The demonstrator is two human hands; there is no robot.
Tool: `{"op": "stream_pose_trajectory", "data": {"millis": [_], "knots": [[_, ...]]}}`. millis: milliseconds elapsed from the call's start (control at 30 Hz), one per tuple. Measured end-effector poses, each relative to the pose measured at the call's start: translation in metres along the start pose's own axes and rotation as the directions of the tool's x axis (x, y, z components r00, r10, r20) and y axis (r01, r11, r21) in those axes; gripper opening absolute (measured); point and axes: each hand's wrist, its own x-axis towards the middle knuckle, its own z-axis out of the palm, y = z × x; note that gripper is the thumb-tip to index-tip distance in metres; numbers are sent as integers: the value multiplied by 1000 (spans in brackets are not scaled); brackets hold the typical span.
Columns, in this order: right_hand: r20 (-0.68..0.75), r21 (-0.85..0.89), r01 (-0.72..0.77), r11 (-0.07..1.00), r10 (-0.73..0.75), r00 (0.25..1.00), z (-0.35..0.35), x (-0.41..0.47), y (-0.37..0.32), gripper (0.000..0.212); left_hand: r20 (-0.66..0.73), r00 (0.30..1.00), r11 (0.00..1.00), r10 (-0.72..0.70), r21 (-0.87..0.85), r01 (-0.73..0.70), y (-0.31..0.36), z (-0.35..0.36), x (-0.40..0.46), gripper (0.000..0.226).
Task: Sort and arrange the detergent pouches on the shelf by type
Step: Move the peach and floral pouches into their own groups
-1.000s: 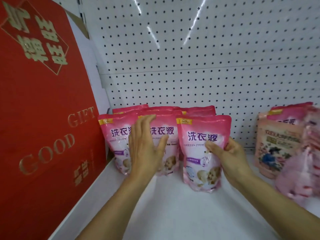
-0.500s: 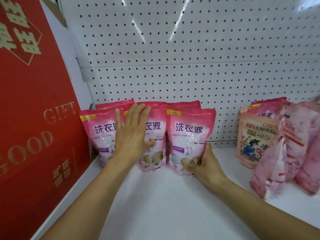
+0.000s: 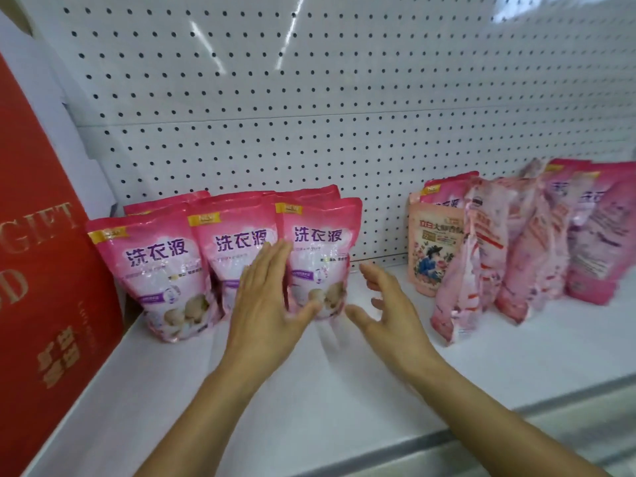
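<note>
Right hand [image 3: 389,315]: released from rightmost pink pouch [image 3: 318,256], fingers spread, empty. Left hand [image 3: 266,304]: fingers flat, steadying row. Group aligned; mixed pouches [image 3: 499,249] pending.

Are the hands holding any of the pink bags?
Nothing is held. The left hand lies flat against the pink plastic detergent pouches; the right hand hovers open.

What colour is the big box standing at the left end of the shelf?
The box is red with gold lettering, seen in the head view.
</note>
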Motion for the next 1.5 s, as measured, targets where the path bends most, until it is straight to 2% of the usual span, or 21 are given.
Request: {"op": "stream_pose_trajectory", "data": {"millis": [67,133,300,467,567,667,767,833,900,933,967,1000,1033,1067,1133,1200,1233,1300,1367,1433,1500], "knots": [[-66,-20,71,997,-72,995,-19,-24,0,43,130,991,990,-22,-136,40,14,14,-11,83],[-163,-31,97,995,-101,981,-39,-43,7,31,229,973,971,-13,-229,67,24,27,-18,75],[-377,-1,17,1000,-16,926,-83,-63,27,18,427,904,929,30,-345,132,44,50,-27,64],[-429,19,10,1000,-1,903,-108,-56,29,27,528,849,877,23,-419,237,80,80,-11,74],[-370,-34,-17,999,3,929,-119,-40,29,41,618,786,796,12,-481,366,99,110,3,83],[-280,-112,-73,991,39,959,-130,-30,38,57,630,773,802,70,-496,332,111,140,8,82],[-270,-212,-129,969,68,960,-147,-24,55,77,626,774,846,91,-459,272,126,161,10,79],[-313,-274,-146,951,56,948,-161,-20,67,69,666,725,842,177,-484,239,135,170,12,75],[-363,-296,-178,938,62,930,-177,-17,78,50,706,674,808,218,-518,281,143,175,16,72],[-379,-285,-194,939,75,922,-184,-16,83,43,679,713,797,176,-523,301,146,176,21,67],[-381,-266,-206,942,93,920,-190,-15,88,40,584,807,802,88,-522,291,146,177,28,59],[-377,-242,-207,948,105,920,-195,-16,93,40,421,907,827,-13,-505,246,145,178,37,52],[-371,-220,-205,954,113,922,-198,-16,97,43,246,966,867,-77,-461,187,143,176,46,50],[-363,-207,-199,958,114,925,-199,-16,100,48,115,990,914,-84,-387,123,142,175,56,53],[-345,-195,-180,964,104,933,-200,-18,104,54,7,1000,977,2,-215,-1,140,173,79,69],[-336,-183,-170,968,101,936,-199,-18,104,55,52,992,993,114,-45,-112,144,167,102,81],[-331,-167,-167,972,104,938,-200,-19,102,55,104,983,987,150,42,-156,145,165,111,79],[-322,-113,-152,982,108,941,-202,-21,99,52,170,969,961,179,181,-209,141,161,126,62],[-324,-66,-128,990,100,941,-204,-26,96,43,126,974,935,189,279,-218,137,154,128,36],[-348,-42,-86,995,66,935,-204,-32,92,41,77,969,922,234,298,-247,134,144,119,21],[-442,-36,-26,999,7,897,-200,-41,88,50,55,956,930,287,223,-292,131,135,102,20]]}}
